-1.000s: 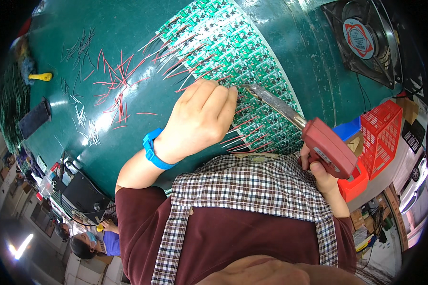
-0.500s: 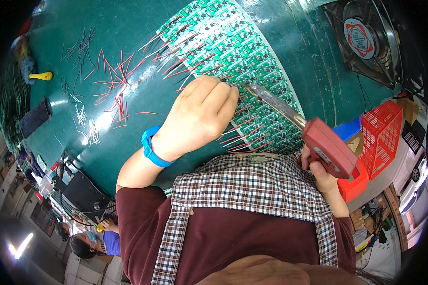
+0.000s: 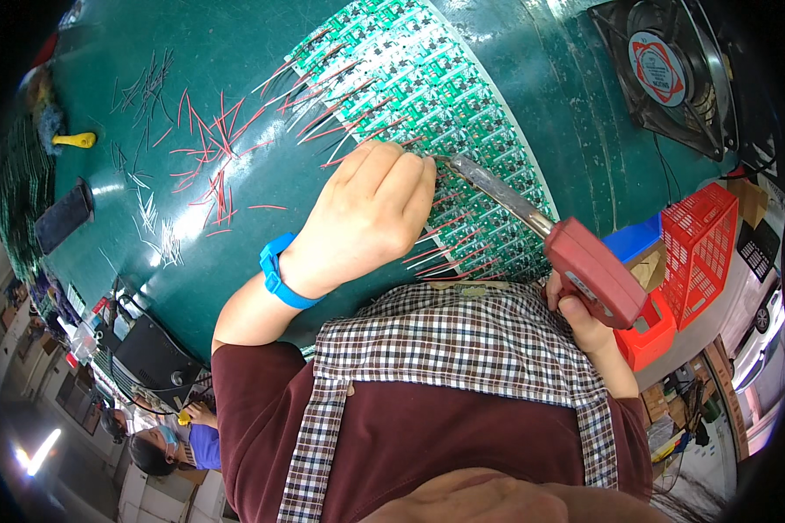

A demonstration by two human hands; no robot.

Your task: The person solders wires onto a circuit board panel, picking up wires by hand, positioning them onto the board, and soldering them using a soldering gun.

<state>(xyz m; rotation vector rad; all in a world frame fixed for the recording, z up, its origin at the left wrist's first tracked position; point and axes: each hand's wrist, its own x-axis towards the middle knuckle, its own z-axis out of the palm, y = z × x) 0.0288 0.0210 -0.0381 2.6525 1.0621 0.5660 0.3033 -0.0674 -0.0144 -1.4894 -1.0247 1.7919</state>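
Observation:
My left hand (image 3: pixel 371 205), with a blue wrist strap (image 3: pixel 281 270), is closed in a pinch at the left side of a green circuit board panel (image 3: pixel 462 113). Its fingertips are mostly hidden, so what they pinch cannot be made out. My right hand (image 3: pixel 584 322) grips a red soldering gun (image 3: pixel 595 270) by its handle. The gun's metal barrel slants up to the left, and its tip sits beside my left fingertips over the panel. Red, white and dark wires stick out along the panel's left edge, above and below my left hand.
Loose red wires (image 3: pixel 221 196), white wires (image 3: pixel 167 244) and black wires (image 3: pixel 153 78) lie on the green table (image 3: pixel 262 35). A black fan (image 3: pixel 663 74) stands at the far right. Red crates (image 3: pixel 702 248) are at the right. A dark phone-like slab (image 3: pixel 64 214) and a yellow-handled tool (image 3: pixel 77 139) lie left.
The soldering gun and my right hand have shifted slightly to the left. My left hand stays almost in place, still pinching at the panel.

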